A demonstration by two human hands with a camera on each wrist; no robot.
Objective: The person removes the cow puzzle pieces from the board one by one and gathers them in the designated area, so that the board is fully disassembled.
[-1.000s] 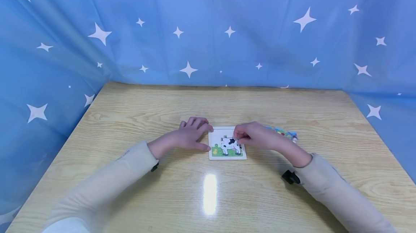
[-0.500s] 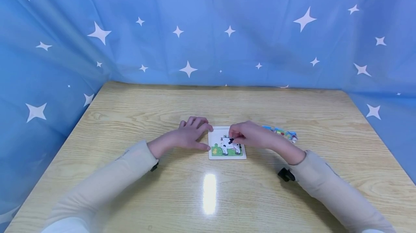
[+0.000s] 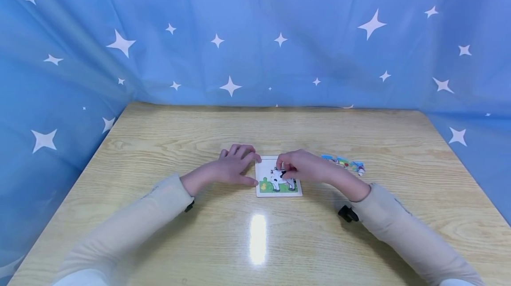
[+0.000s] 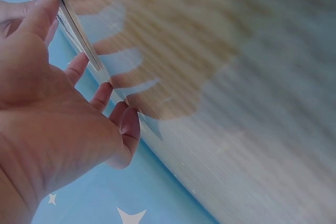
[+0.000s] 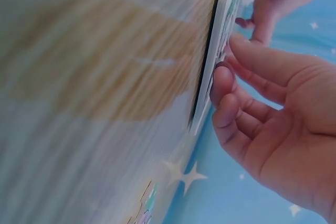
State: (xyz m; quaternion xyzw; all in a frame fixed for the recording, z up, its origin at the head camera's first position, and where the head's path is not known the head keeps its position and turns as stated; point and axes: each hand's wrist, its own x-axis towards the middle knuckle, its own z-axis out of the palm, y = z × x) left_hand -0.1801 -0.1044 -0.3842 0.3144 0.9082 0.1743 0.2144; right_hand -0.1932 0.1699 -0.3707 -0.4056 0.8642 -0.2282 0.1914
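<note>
A square white jigsaw board (image 3: 265,164) lies on the table, with a cow picture (image 3: 276,184) on green ground and a yellow duck at its lower left. My left hand (image 3: 235,167) rests beside the board with fingers spread, index fingertip and thumb at its left edge. Over the cow's back, my right hand (image 3: 301,166) brings thumb and index finger together around a white-and-black puzzle piece (image 3: 283,174), mostly hidden by the fingers. In the right wrist view, the right thumb (image 5: 257,59) and curled fingers are right at the board's face.
Several loose colourful puzzle pieces (image 3: 344,162) lie right of the board, behind the right forearm. Both hands are on a wooden table (image 3: 191,241) with a bright light reflection near its front. A blue star-patterned curtain (image 3: 255,55) stands along the back and sides.
My right hand has shifted slightly left across the cow picture, uncovering more of the loose pieces on the right. The left hand stays at the board's left edge.
</note>
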